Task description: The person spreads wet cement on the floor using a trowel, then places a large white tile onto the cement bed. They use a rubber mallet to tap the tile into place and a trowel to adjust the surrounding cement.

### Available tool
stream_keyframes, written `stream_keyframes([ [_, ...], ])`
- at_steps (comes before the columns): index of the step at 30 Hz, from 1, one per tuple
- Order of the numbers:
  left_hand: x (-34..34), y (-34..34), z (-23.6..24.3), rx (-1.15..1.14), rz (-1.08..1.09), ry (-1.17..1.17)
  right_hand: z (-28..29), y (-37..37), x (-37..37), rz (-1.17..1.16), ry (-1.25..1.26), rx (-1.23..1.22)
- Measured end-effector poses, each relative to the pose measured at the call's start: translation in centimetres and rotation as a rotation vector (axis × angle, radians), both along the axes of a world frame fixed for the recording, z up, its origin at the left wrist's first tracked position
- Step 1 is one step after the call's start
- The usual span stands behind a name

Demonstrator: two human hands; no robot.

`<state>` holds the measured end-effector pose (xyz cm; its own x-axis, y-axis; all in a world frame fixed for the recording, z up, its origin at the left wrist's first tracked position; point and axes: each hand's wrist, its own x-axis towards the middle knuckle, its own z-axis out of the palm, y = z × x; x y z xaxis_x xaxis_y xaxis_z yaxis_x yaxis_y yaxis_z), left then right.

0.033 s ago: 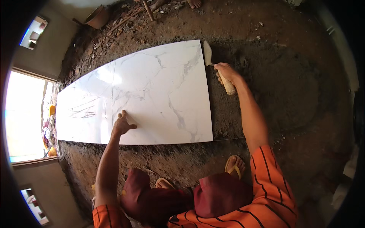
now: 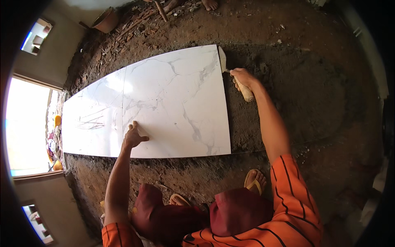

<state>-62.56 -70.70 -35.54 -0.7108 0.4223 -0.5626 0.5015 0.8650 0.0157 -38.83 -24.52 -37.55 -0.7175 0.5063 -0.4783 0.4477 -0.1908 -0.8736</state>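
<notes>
Two large white tiles with grey marbling lie side by side, joined at a thin seam. On the nearer-to-middle marbled tile [image 2: 177,99], close to that seam, rests my left hand [image 2: 133,136] with fingers spread. My right hand [image 2: 243,79] is wrapped round the pale handle of a trowel [image 2: 223,59]. The trowel's blade lies along the tile's right edge, toward its far corner. Dark mortar [image 2: 251,123] spreads out beside that edge, below my right hand. The left marbled tile [image 2: 90,111] carries dark scribbled lines.
A bucket [image 2: 105,20] stands at the far left wall near broken rubble [image 2: 111,47]. A wooden stick [image 2: 161,11] and another person's bare foot [image 2: 210,5] show at the top. A bright doorway [image 2: 26,127] opens at the left. My sandalled foot [image 2: 255,181] is near the tile.
The trowel blade has shifted slightly left, closer against the tile's right edge. My left hand stays on the tile.
</notes>
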Motion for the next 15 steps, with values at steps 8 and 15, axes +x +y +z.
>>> stream_keyframes([
  [8,0.1,-1.7,0.5,0.047,0.032,0.002,-3.0,1.2,6.6,-0.327,-0.022,0.052],
  [15,0.2,-0.3,-0.5,0.051,-0.009,-0.008,0.9,0.5,17.2,-0.564,-0.075,0.033],
])
